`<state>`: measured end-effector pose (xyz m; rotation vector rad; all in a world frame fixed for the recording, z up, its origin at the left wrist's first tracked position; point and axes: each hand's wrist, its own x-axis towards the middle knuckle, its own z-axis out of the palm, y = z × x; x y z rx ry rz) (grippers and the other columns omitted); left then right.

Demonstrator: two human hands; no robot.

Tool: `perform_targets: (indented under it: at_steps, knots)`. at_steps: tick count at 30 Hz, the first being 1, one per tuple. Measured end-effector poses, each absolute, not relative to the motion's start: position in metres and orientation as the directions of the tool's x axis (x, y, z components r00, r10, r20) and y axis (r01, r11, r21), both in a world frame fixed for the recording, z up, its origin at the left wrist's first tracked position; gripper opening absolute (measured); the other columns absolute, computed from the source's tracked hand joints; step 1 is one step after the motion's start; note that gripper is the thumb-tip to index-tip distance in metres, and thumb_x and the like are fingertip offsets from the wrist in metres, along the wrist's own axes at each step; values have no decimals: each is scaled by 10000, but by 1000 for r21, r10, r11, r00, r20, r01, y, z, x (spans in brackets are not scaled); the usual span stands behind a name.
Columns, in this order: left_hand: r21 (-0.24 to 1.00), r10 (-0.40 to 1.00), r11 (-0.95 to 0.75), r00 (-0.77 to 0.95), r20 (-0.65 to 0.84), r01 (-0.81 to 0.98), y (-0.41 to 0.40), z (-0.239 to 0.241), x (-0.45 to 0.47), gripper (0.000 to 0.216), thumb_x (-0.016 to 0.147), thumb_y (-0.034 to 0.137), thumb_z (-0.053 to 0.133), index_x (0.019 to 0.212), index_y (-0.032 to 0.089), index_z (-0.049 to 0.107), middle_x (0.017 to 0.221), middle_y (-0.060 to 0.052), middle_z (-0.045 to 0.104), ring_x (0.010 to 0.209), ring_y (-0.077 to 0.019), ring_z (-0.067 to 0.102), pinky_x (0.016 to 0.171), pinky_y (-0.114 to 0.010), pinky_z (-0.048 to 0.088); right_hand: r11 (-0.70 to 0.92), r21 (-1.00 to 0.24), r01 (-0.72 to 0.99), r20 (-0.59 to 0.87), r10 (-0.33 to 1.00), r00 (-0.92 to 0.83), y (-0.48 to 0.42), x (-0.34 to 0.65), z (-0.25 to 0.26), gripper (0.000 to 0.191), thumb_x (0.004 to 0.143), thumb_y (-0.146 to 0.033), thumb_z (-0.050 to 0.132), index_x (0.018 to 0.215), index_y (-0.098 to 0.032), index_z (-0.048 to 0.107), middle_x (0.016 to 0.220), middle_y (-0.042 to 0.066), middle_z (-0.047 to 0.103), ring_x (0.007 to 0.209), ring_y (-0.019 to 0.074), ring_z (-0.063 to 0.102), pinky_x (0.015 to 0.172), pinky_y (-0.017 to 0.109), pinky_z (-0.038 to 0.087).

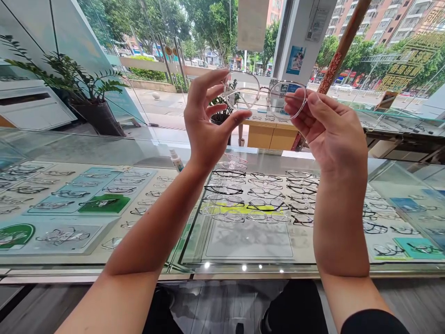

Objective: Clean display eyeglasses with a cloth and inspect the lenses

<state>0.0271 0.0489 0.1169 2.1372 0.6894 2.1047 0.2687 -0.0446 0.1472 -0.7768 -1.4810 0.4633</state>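
Note:
A pair of thin-rimmed round eyeglasses (264, 88) is held up in front of me, above the glass counter, with clear lenses. My left hand (211, 109) curves around the left lens, its fingers at the outer rim and its thumb just under the lower edge. Between the thumb and fingers of my right hand (332, 123), the right side of the frame is pinched. The folded temples are hard to make out behind the lenses.
Under the glass counter top (264, 162) lie rows of eyeglasses (227, 189). A small white spray bottle (176, 160) stands beyond my left forearm. Further off are a potted plant (100, 109), a wooden cabinet (260, 135) and large windows onto a street.

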Motion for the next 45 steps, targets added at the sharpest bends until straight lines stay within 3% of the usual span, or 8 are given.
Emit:
perform_targets:
  at_steps: [6, 12, 16, 23, 34, 39, 42, 45]
  knots:
    - [384, 398, -894, 12, 918, 230, 49, 119, 26, 780, 878, 859, 790, 1526, 481, 576, 1580, 6, 689, 1479, -288, 673, 1044, -461, 705, 669, -600, 438, 746, 666, 4, -42, 277, 146, 508, 1086, -680, 574, 1382, -328, 792, 1386, 80, 831, 1355, 344, 782, 1064, 530, 693]
    - [281, 347, -897, 149, 926, 341, 41, 128, 17, 753, 817, 811, 876, 1447, 445, 685, 1486, -45, 731, 1430, -361, 701, 1062, -528, 694, 699, -438, 565, 867, 495, 60, -52, 259, 148, 217, 1021, -366, 751, 1198, -263, 826, 1304, 91, 850, 1276, 298, 785, 1169, 510, 619]
    - [194, 313, -903, 280, 907, 383, 28, 138, 15, 836, 749, 805, 929, 1398, 317, 731, 1426, -64, 755, 1389, -355, 697, 1139, -505, 655, 623, -336, 707, 841, 536, -72, -58, 250, 148, 99, 1008, -322, 764, 1031, -270, 845, 1177, 84, 855, 1212, 313, 782, 1174, 576, 603]
    - [174, 278, -941, 366, 888, 290, 25, 139, 12, 850, 750, 777, 949, 1414, 295, 727, 1415, -70, 768, 1276, -333, 759, 1071, -496, 685, 612, -455, 647, 762, 644, -74, -59, 254, 149, 127, 983, -394, 778, 948, -287, 836, 1148, 61, 853, 1155, 311, 772, 1087, 578, 659]
    - [338, 250, -931, 433, 866, -137, 22, 141, 16, 769, 848, 718, 916, 1454, 292, 711, 1401, -87, 742, 1364, -330, 721, 1055, -497, 706, 541, -826, 161, 511, 838, -191, -45, 263, 148, 145, 854, -304, 912, 876, -195, 818, 856, 21, 773, 898, 208, 785, 900, 406, 683]
    - [400, 317, -910, 436, 842, -111, 23, 139, 18, 801, 829, 724, 928, 1470, 309, 685, 1434, -117, 733, 1375, -345, 707, 1056, -487, 694, 558, -822, 113, 533, 825, -189, -44, 262, 147, 120, 854, -264, 917, 849, -189, 824, 849, 18, 789, 825, 174, 774, 874, 367, 672]
    - [340, 335, -940, 275, 901, 31, 22, 136, 21, 775, 806, 710, 949, 1449, 372, 679, 1444, -96, 723, 1339, -332, 719, 1011, -429, 683, 622, -762, 183, 622, 781, -64, -44, 259, 146, 98, 874, -256, 906, 854, -197, 830, 832, 9, 785, 820, 164, 767, 854, 342, 661]
    - [336, 356, -928, 116, 927, 160, 14, 132, 27, 485, 912, 678, 872, 1219, 317, 769, 1147, -73, 778, 1132, -284, 780, 873, -369, 669, 686, -648, 331, 738, 673, 51, -46, 252, 143, 123, 930, -317, 876, 898, -208, 828, 817, 6, 771, 847, 179, 768, 837, 338, 654]
